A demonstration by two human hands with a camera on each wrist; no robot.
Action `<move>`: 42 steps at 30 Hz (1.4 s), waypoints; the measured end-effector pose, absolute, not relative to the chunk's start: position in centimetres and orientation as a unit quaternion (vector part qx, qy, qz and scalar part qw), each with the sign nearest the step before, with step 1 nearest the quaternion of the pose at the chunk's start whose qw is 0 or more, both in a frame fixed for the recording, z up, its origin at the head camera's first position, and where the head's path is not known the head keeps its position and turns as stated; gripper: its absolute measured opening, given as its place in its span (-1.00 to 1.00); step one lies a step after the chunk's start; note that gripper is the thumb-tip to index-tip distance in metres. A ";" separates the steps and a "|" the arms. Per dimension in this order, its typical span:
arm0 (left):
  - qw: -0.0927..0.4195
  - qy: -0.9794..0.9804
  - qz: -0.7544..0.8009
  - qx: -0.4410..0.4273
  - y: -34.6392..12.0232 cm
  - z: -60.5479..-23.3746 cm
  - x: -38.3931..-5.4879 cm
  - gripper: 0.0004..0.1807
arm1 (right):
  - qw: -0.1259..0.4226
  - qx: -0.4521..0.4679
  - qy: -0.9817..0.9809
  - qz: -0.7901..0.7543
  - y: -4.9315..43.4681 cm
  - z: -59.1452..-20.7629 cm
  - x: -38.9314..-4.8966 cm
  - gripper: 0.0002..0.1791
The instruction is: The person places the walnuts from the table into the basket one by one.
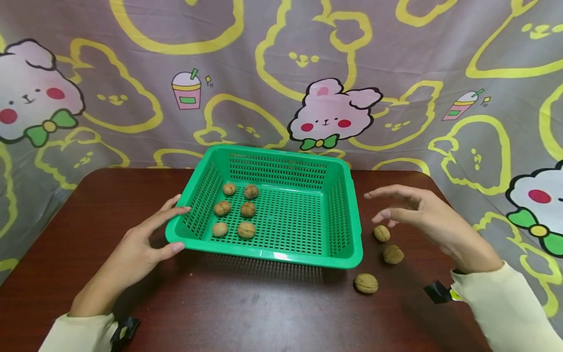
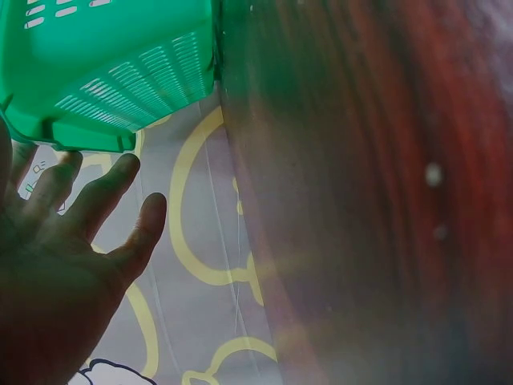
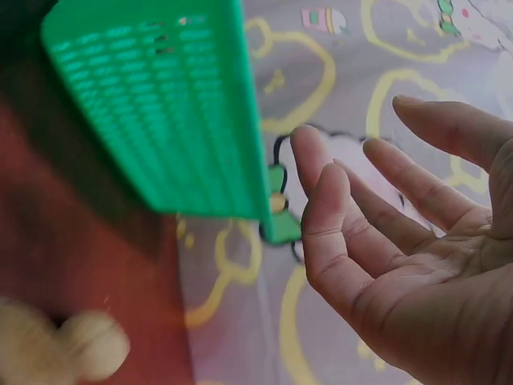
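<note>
Cream sleeves (image 1: 506,303) nearest the camera, at 5 and 7 o'clock, dark band (image 1: 125,332) at the left cuff. Left hand (image 1: 137,252) at the 8 o'clock corner of the green basket (image 1: 308,258), fingers straight and spread apart, index tip over the rim, thumb at the near corner; left wrist view is dim, so hard to say how firm the contact is. Right hand (image 1: 428,210) off the basket's 3 o'clock side, fingers loosely bent and apart, thumb clear of the index. First loose walnut (image 1: 381,233) on the table (image 1: 272,313), about 6 o'clock from the right fingertips, a gap between; second loose walnut (image 1: 393,254) near it at 5, third loose walnut (image 1: 366,283) farther, between 6 and 7, near the basket's 4 o'clock corner.

Basket: slotted walls, gridded floor, six walnuts (image 1: 246,231) inside toward 9 o'clock, two columns of three, spaced apart. Shells tan to brown, rounded, ridged, seams on several; the inside one at 7 o'clock paler, looks smoother. Patterned cloth (image 1: 246,63) behind at 12, yellow outlines and rabbit heads
</note>
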State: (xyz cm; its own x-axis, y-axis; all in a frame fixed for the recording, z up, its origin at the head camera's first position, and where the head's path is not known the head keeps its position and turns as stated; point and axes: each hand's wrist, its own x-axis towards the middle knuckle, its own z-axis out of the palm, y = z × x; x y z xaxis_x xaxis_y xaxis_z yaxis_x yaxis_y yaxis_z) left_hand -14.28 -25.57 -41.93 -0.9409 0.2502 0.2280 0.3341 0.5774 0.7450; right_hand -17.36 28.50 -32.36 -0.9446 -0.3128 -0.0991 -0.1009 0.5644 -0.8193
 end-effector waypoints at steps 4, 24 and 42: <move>0.045 -0.886 -0.432 -0.163 -25.6 -41.9 -14.3 -0.20 | 0.106 -0.115 0.877 -0.454 30.7 -34.1 -15.8 -0.56; 0.031 -0.884 -0.441 -0.152 -25.5 -41.8 -14.2 -0.22 | 0.174 -0.109 0.848 -0.489 35.7 -41.3 -13.0 -0.50; 0.036 -0.883 -0.440 -0.158 -25.5 -42.0 -14.3 -0.19 | 0.095 -0.123 0.903 -0.401 35.1 -43.4 -13.4 -0.62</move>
State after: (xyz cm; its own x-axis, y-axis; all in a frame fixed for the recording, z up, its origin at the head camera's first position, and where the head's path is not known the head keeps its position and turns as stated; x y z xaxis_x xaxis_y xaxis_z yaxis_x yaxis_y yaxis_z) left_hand -14.28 -25.53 -41.97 -0.9473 0.2476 0.2034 0.3116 0.5629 0.7655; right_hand -13.41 35.07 -43.41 -0.9515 -0.2989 -0.0728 -0.1461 0.6474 -0.7480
